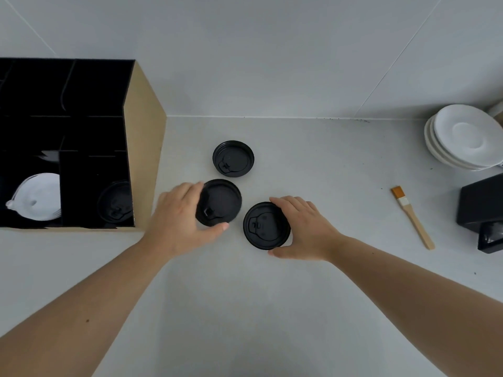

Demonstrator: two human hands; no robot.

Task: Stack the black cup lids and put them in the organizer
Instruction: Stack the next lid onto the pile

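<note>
Black cup lids, three loose on the grey counter; we take the organizer, the tan-sided box at the left, as our landmark.

Item 1, near lid: farthest right of the organizer and nearest to us. Our right hand cups it from its right side, fingers over the far rim, thumb at the near rim. It appears clasped, though we cannot tell whether it is lifted or resting flat.

Item 2, middle lid: just right of the organizer's near corner. Our left hand spans it from the left, fingers on the far edge, thumb under the near edge; it looks slightly tilted, so likely gripped.

Item 3, far lid: beyond the middle lid, right of the organizer's side wall, untouched.

Item 4, stored lid: already in the organizer's near right compartment, with white lids in the compartment to its left.

Governing relation: the two held lids lie side by side, close but apart, one per hand. Being round, they offer no long axis. We judge the next move to be setting one on the other. The left hand is nearer both the far lid and the organizer.

Also present, well right of the organizer: wooden brush, stacked white saucers.
</note>
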